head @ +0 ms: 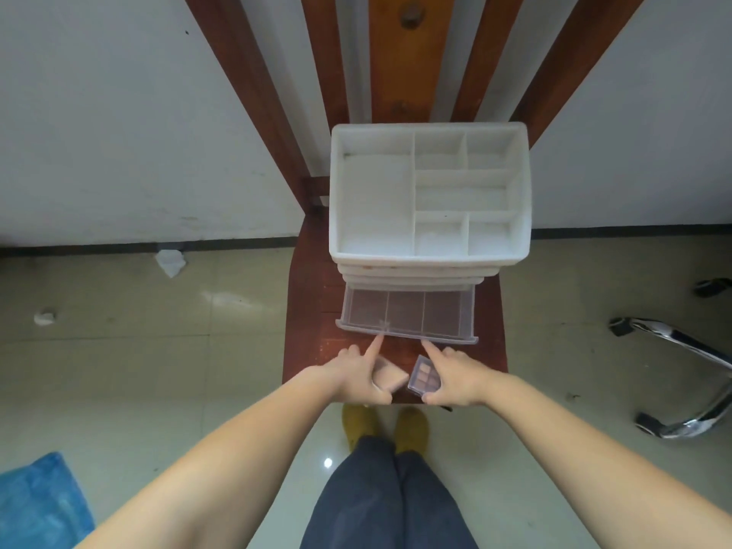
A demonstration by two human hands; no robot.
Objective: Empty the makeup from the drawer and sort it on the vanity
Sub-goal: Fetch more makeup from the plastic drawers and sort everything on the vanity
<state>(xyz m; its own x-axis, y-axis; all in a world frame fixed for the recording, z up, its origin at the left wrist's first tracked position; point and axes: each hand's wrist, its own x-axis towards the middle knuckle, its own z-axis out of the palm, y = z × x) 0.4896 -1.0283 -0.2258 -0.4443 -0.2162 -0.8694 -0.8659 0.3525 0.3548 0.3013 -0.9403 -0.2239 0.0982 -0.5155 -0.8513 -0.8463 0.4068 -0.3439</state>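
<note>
Both index fingers point(374, 346) point out straight, tips touching the front lip of the clear drawer point(406, 319). White organizer point(429, 196) sits on a wooden chair point(309, 350), its top compartments bare, and the pulled-out drawer's three sections look bare too. Left hand point(358, 376) grips a beige compact point(390, 376), right hand point(455, 376) holds a small eyeshadow palette point(424, 376).
</note>
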